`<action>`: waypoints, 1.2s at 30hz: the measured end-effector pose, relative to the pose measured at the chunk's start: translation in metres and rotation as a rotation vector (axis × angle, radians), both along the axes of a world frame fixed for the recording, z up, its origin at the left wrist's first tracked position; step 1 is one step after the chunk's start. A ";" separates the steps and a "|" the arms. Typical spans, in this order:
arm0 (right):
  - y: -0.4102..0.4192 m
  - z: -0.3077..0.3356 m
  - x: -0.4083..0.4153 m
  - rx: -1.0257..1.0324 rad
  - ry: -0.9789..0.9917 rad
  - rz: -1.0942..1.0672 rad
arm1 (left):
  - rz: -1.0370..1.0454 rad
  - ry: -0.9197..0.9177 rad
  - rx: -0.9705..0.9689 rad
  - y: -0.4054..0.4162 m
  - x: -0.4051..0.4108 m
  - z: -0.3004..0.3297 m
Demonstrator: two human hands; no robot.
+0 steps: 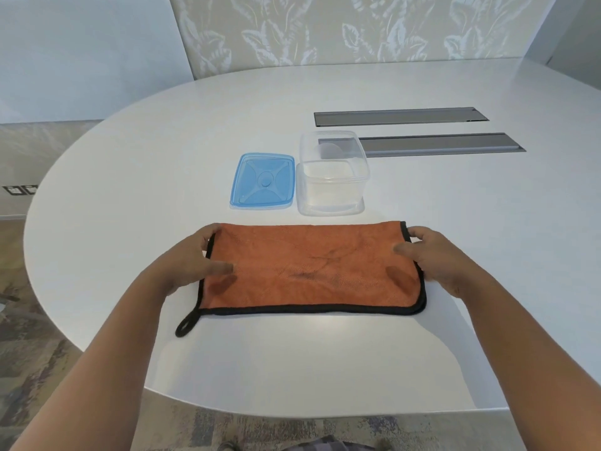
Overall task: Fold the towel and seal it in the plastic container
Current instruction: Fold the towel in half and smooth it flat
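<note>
An orange towel (309,268) with black trim lies folded in half on the white table (130,177), its hanging loop at the near left corner. My left hand (192,258) grips the towel's left edge, thumb on top and fingers at the far corner. My right hand (432,255) grips the right edge the same way. Just beyond the towel stands a clear plastic container (331,177), open and empty. Its blue lid (262,180) lies flat on the table to the container's left.
Two long grey cable hatches (400,116) (439,144) are set into the tabletop behind and right of the container. The table's rounded edge curves close in front of me, with patterned carpet (29,349) below. A leaf-patterned wall panel (357,30) stands behind.
</note>
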State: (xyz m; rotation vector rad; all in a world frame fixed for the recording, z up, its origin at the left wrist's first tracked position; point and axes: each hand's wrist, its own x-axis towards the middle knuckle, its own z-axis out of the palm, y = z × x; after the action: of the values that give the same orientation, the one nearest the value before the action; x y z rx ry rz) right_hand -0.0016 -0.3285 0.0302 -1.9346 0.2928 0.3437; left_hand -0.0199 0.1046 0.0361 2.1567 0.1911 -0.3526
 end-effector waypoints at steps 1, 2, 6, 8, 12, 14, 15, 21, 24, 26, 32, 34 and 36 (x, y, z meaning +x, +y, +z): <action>0.001 -0.001 0.004 0.035 -0.028 -0.024 | 0.047 -0.010 -0.018 -0.002 0.003 0.002; 0.002 -0.002 0.007 0.089 -0.049 -0.051 | 0.106 -0.027 -0.044 -0.003 0.007 0.002; 0.005 -0.007 0.018 0.218 -0.106 -0.148 | 0.278 -0.073 -0.206 -0.004 0.021 -0.004; 0.007 -0.010 0.023 0.206 -0.122 -0.173 | 0.322 -0.086 -0.248 -0.005 0.026 -0.012; 0.005 -0.016 0.031 0.135 -0.140 -0.170 | 0.398 -0.175 -0.188 -0.011 0.027 -0.023; 0.002 -0.018 0.034 0.127 -0.155 -0.187 | 0.407 -0.226 -0.108 -0.015 0.024 -0.026; 0.001 -0.019 0.035 0.119 -0.156 -0.192 | 0.405 -0.248 -0.061 -0.017 0.023 -0.027; -0.004 -0.021 0.039 0.135 -0.103 -0.154 | 0.350 -0.283 0.200 -0.029 0.020 -0.027; -0.006 -0.015 0.034 0.174 -0.039 -0.065 | 0.310 -0.277 0.317 -0.035 0.020 -0.029; -0.009 -0.013 0.031 0.125 -0.031 0.005 | 0.273 -0.263 0.376 -0.037 0.020 -0.032; -0.015 -0.007 0.028 0.051 -0.014 0.054 | 0.210 -0.269 0.531 -0.037 0.019 -0.041; -0.014 -0.002 0.024 0.014 0.017 0.107 | 0.184 -0.273 0.581 -0.040 0.019 -0.044; -0.013 0.002 0.018 -0.010 0.037 0.160 | 0.194 -0.251 0.643 -0.043 0.018 -0.045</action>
State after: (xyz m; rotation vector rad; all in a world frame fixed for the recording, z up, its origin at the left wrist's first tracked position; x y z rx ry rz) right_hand 0.0168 -0.3415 0.0322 -1.9678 0.1636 0.4842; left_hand -0.0021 0.0613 -0.0087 2.7561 0.4103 0.1165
